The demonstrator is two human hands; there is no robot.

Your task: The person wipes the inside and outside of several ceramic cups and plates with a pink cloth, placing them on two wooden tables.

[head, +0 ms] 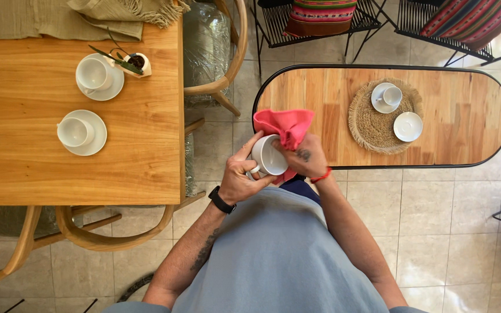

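To my left, a square wooden table (42, 168) carries two white cups on saucers (82, 133) and a small potted plant (136, 62). Ahead, an oval table (471, 110) bears a woven mat (372, 130) with another cup (391, 95) and a saucer (407, 126).

Floor (436, 232) is pale beige tile with a marbled look and thin grout lines. On the left there's a big rectangular wooden dining table (30, 162) with a greenish fringed runner (59, 20) across its far end, plus curved-back wooden chairs (88, 232) tucked around it. Over to the right sits a long oval wooden table (465, 110) with a black rim and a round woven mat (372, 127). Behind that, black wire chairs (372, 23) with striped cushions (320, 14). Soft, even light.
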